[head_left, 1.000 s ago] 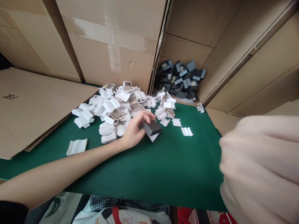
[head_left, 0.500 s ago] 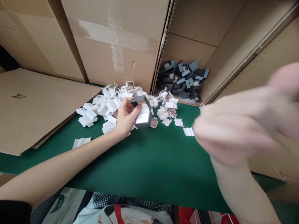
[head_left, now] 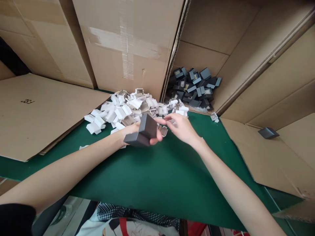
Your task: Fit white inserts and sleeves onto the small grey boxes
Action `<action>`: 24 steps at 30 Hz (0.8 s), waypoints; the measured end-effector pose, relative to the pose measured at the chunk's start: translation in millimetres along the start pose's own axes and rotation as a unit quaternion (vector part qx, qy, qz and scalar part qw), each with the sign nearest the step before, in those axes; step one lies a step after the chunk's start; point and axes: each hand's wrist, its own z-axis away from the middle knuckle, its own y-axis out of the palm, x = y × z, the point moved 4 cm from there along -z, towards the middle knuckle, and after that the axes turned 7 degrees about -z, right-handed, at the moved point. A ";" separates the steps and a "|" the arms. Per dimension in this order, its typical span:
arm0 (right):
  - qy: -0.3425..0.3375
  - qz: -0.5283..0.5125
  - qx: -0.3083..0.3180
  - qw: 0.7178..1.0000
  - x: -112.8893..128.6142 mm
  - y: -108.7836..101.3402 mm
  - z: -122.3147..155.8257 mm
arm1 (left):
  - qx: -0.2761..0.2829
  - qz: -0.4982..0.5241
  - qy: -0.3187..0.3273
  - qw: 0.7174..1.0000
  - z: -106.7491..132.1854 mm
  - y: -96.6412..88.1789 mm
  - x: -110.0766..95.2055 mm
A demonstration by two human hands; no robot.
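Note:
My left hand (head_left: 158, 131) grips a small dark grey hinged jewelry box (head_left: 147, 126) above the green table. Its lid stands open and its outside faces me, so the interior is hidden. Just to the right, my right hand (head_left: 180, 127) has its thumb and fingers loosely apart, close to the left fingertips, and nothing shows in it. Behind both hands lies a heap of folded white inserts (head_left: 120, 113).
Several dark grey boxes (head_left: 194, 87) are piled in an open carton (head_left: 204, 49) at the back. One dark box (head_left: 268, 133) lies in the carton at right. A flat cardboard sheet (head_left: 49, 108) covers the table's left side.
My right hand has swung in from the far right to beside the left. The left hand has turned the box over, so its white filling no longer shows.

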 end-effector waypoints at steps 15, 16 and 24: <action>-0.156 0.102 0.116 0.976 12.2 56.1 2.3 | 0.111 -0.234 -0.107 0.960 -1.7 44.4 27.5; -0.154 0.110 0.115 0.975 11.3 55.8 1.3 | 0.084 -0.246 -0.099 0.961 -2.7 41.4 28.4; -0.088 0.212 0.063 0.971 -5.6 29.5 -3.1 | -0.043 -0.324 -0.101 0.940 -6.6 39.7 44.7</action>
